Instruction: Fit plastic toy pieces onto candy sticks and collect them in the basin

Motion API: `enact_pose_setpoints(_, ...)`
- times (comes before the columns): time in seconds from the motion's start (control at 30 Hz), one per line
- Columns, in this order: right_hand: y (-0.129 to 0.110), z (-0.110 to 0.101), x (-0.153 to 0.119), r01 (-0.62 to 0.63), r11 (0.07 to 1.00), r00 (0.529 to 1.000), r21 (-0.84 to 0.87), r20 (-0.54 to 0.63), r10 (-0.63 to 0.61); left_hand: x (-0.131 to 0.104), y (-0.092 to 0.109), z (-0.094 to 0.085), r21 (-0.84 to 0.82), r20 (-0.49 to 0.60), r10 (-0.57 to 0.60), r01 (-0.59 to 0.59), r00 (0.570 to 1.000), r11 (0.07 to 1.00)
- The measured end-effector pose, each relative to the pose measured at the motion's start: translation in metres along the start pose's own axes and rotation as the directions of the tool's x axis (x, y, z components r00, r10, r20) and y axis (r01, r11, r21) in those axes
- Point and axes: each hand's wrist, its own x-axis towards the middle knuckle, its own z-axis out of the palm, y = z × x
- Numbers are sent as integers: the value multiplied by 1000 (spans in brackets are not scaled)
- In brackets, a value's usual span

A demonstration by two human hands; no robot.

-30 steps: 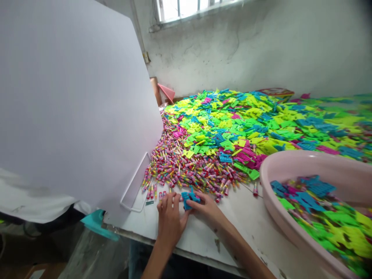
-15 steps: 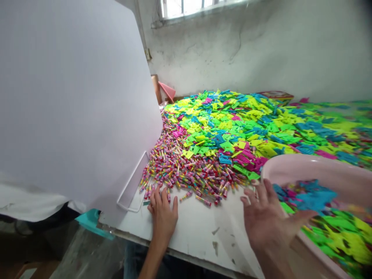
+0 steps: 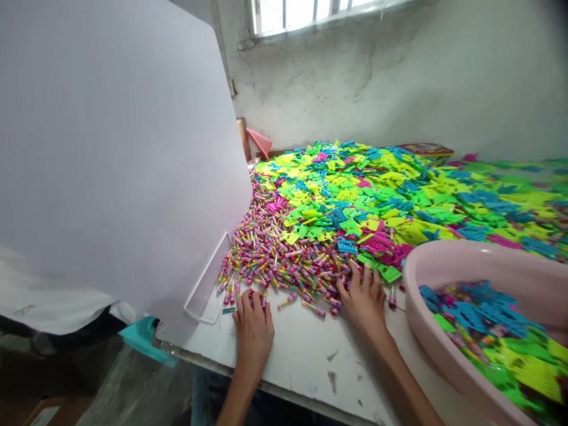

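My left hand (image 3: 254, 328) rests palm down on the white table at the front edge of a heap of small striped pink-and-yellow tubes (image 3: 266, 254), some with red ends. Its fingers are slightly bent, with the tips against a few loose tubes, and I see none held. Over the right end of the same heap, my right hand (image 3: 366, 296) reaches with its fingers apart, the tips down among the tubes and partly hidden. To its right stands a pink basin (image 3: 426, 331) holding blue, green and yellow flat plastic pieces (image 3: 483, 307), with some tubes among them.
A large mound of flat plastic pieces (image 3: 355, 183) in green, yellow, blue and magenta lies behind the tubes. On the left rises a big white panel (image 3: 119, 160), with a white wire frame (image 3: 202, 284) at its lower edge. A pink triangular piece (image 3: 260, 142) stands by the wall.
My right hand has swung left from beside the basin and turned palm down onto the tubes. A blue piece above the basin's contents now lies among them. My left hand has barely moved.
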Motion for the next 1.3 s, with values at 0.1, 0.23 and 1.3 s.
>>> enact_pose_setpoints(0.1, 6, 1, 3, 56, 994, 998, 93, 19, -58, 0, 0, -1, -30, -7, -10, 10, 1000, 1000)
enact_pose_setpoints(0.23, 12, 0, 9, 61, 988, 998, 145, 10, -63, 0, 0, -3, -86, -37, -26, 23, 999, 996)
enact_pose_setpoints(1.3, 32, 15, 47, -6, 957, 980, 290, -189, 64, 1, -10, 3, -368, -39, -81, 61, 996, 928)
